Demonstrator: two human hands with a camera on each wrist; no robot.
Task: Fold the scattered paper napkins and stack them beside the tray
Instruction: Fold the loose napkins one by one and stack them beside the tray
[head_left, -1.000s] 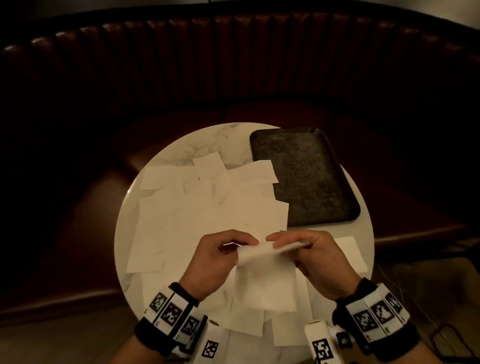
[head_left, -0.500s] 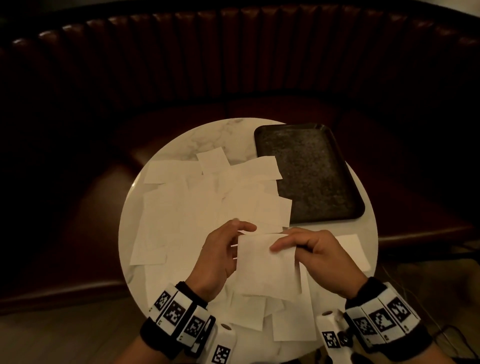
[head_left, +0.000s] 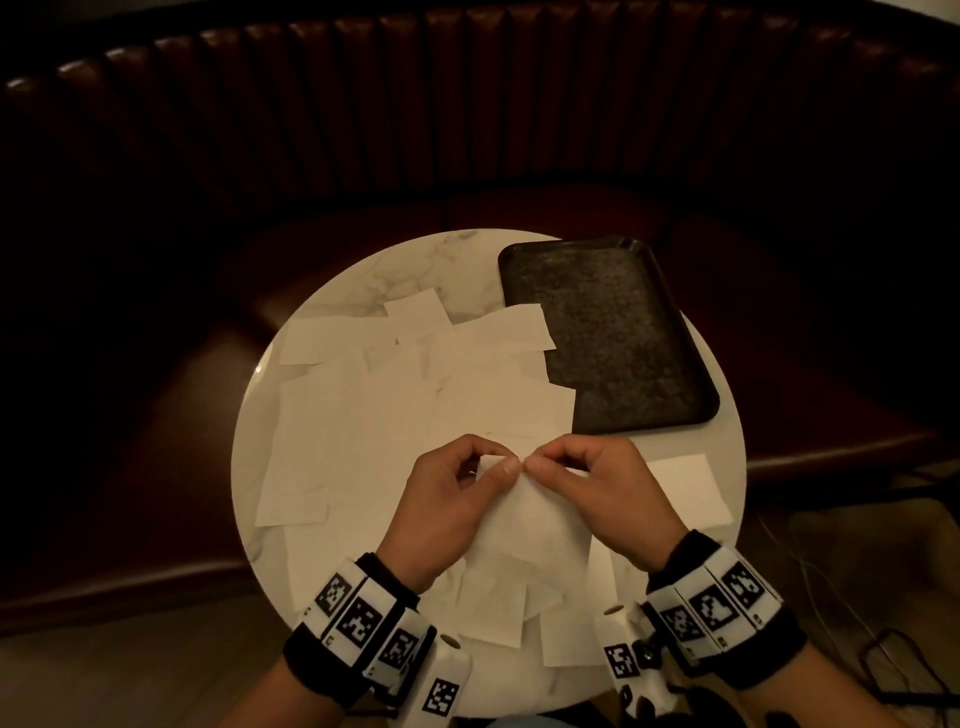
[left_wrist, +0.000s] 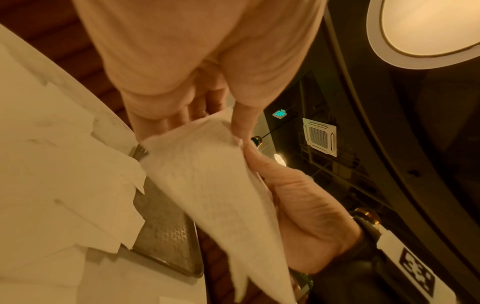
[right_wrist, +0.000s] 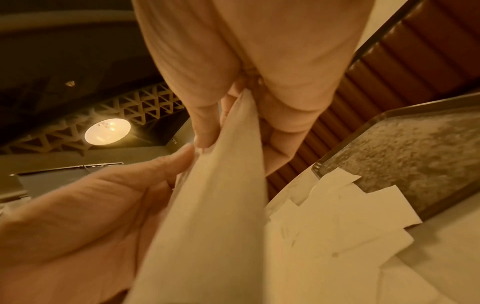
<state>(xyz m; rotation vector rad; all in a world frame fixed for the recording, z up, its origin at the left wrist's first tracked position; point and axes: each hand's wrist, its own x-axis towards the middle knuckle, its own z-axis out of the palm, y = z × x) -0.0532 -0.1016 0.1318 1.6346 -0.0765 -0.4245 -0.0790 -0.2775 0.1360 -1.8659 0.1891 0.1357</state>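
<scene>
Both hands hold one white paper napkin (head_left: 530, 525) above the near part of the round marble table (head_left: 332, 291). My left hand (head_left: 498, 462) pinches its top edge between thumb and forefinger. My right hand (head_left: 540, 462) pinches the same edge, its fingertips almost touching the left ones. The napkin (left_wrist: 207, 185) hangs down loosely from the pinch, also seen edge-on as the napkin (right_wrist: 221, 195) in the right wrist view. Several flat napkins (head_left: 415, 405) lie scattered over the table. A dark rectangular tray (head_left: 608, 338) sits at the back right. One folded napkin (head_left: 685, 488) lies in front of the tray.
A curved dark red padded bench (head_left: 467, 130) wraps round the far side of the table. Some scattered napkins overlap the tray's left edge (head_left: 524, 332). Cables (head_left: 883, 654) lie on the floor at the right.
The hands have come together: the two pinching points on the napkin's top edge moved inward until the fingertips nearly meet. The napkin now hangs bunched instead of spread.
</scene>
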